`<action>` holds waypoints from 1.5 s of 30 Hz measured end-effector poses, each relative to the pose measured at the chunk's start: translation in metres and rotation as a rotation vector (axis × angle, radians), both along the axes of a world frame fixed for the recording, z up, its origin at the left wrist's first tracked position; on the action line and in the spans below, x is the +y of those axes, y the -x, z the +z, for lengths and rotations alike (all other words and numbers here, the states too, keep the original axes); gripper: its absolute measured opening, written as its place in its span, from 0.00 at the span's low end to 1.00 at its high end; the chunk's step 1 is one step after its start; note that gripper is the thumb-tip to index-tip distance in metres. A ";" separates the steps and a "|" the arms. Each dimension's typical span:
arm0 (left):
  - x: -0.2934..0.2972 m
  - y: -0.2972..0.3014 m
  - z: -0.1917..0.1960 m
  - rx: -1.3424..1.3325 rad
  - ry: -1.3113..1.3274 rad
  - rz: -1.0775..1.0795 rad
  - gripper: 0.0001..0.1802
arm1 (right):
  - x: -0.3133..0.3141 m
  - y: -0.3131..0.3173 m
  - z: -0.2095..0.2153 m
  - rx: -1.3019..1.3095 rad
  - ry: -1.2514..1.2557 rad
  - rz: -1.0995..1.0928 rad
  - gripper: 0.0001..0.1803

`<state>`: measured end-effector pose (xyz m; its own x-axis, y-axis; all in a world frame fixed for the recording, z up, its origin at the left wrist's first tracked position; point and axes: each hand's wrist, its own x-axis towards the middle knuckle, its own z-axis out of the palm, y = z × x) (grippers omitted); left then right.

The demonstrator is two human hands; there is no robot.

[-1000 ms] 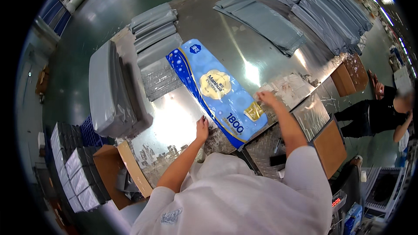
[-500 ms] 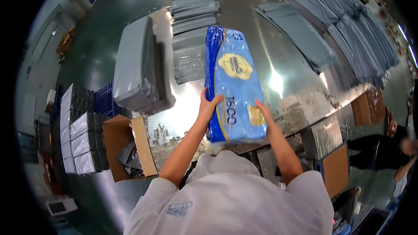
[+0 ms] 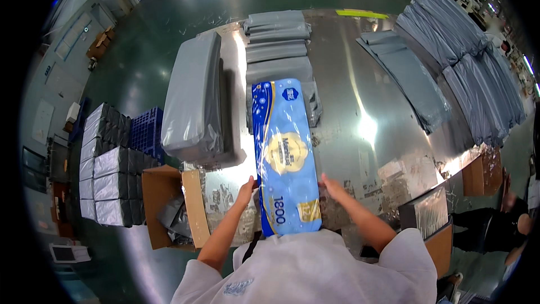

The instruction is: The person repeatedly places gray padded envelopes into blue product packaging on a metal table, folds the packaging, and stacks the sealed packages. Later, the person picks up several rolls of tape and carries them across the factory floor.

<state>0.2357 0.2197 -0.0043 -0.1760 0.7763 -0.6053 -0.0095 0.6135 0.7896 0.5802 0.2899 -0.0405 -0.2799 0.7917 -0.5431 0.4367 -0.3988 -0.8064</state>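
Note:
A long pack (image 3: 287, 186) in shiny blue plastic, with a cream label and gold trim, lies lengthwise in front of me over the metal table. Its near end meets my shirt; its far end covers part of a row of grey plastic bags (image 3: 278, 50). On its left edge is my left hand (image 3: 246, 190), on its right edge my right hand (image 3: 334, 187), so the pack is held between them. Fingers under or behind the pack's sides are partly hidden. Whether its underside touches the table I cannot tell.
A grey-wrapped block (image 3: 191, 95) stands on the metal table (image 3: 343, 107) at left. Folded grey bags (image 3: 405, 73) and larger bag stacks (image 3: 484, 90) lie right. Near left is an open carton (image 3: 196, 208); wrapped bundles (image 3: 109, 180) stand beyond. A person (image 3: 489, 228) is at far right.
The pack has come down and nearer to my body, from a tilted hold to a flatter one. My hands have moved from gripping its near part to its side edges.

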 end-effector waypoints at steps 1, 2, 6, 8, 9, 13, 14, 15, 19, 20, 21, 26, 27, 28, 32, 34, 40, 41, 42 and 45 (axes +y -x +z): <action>0.015 0.016 -0.007 0.096 -0.105 -0.043 0.25 | 0.030 -0.001 0.022 -0.171 -0.008 0.100 0.23; 0.035 0.030 -0.017 0.193 -0.211 -0.089 0.25 | 0.065 0.007 0.039 -0.312 -0.171 0.098 0.21; 0.171 0.069 -0.025 0.656 -0.577 -0.095 0.14 | 0.213 0.054 0.063 -0.437 -0.988 0.021 0.12; 0.240 0.065 -0.003 0.844 -0.640 -0.141 0.18 | 0.281 0.075 0.053 -0.540 -1.132 0.110 0.08; 0.269 0.069 -0.006 0.916 -0.711 -0.139 0.18 | 0.309 0.087 0.043 -0.590 -1.202 0.180 0.08; 0.360 0.082 -0.025 1.201 -0.814 -0.312 0.15 | 0.383 0.124 -0.004 -0.766 -1.154 0.408 0.07; 0.377 0.087 -0.037 1.235 -0.877 -0.340 0.15 | 0.396 0.130 -0.014 -0.716 -1.106 0.384 0.08; 0.392 0.088 -0.042 1.307 -0.893 -0.379 0.15 | 0.406 0.130 -0.022 -0.673 -1.051 0.357 0.09; 0.434 0.095 -0.044 1.394 -0.657 -0.550 0.08 | 0.423 0.140 -0.004 -0.464 -0.923 0.223 0.06; 0.443 0.094 -0.042 1.409 -0.621 -0.537 0.07 | 0.425 0.139 0.000 -0.399 -0.887 0.154 0.05; 0.449 0.094 -0.041 1.255 -0.627 -0.398 0.07 | 0.428 0.140 0.001 -0.189 -0.705 -0.034 0.04; 0.409 0.071 -0.039 0.761 -0.797 0.196 0.12 | 0.380 0.129 0.030 0.104 -0.854 -0.180 0.07; 0.396 0.074 -0.054 0.754 -0.863 0.205 0.14 | 0.368 0.127 0.033 0.086 -0.922 -0.115 0.07; 0.383 0.077 -0.068 0.747 -0.929 0.213 0.16 | 0.359 0.125 0.035 0.069 -0.989 -0.050 0.06; 0.376 0.062 -0.053 0.693 -0.424 0.068 0.10 | 0.352 0.118 0.004 -0.087 -0.854 -0.037 0.12; 0.387 0.071 -0.061 0.915 -0.238 -0.088 0.11 | 0.368 0.123 -0.022 -0.474 -1.010 -0.062 0.12; 0.367 0.077 -0.049 1.300 -0.251 -0.633 0.10 | 0.373 0.126 -0.006 -0.972 -0.830 0.554 0.09; 0.352 0.080 -0.050 1.303 -0.217 -0.605 0.10 | 0.358 0.125 -0.007 -0.960 -0.833 0.563 0.09; 0.334 0.082 -0.054 1.301 -0.180 -0.575 0.11 | 0.339 0.122 -0.006 -0.950 -0.835 0.576 0.09; 0.255 0.057 -0.028 1.176 -0.173 -0.637 0.11 | 0.257 0.086 -0.013 -0.964 -0.779 0.604 0.10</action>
<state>0.1786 0.4749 -0.0327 -0.1023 0.9671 -0.2329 0.9682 0.1505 0.1997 0.4939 0.5472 -0.0538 -0.4554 0.8690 -0.1936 0.8870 0.4616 -0.0148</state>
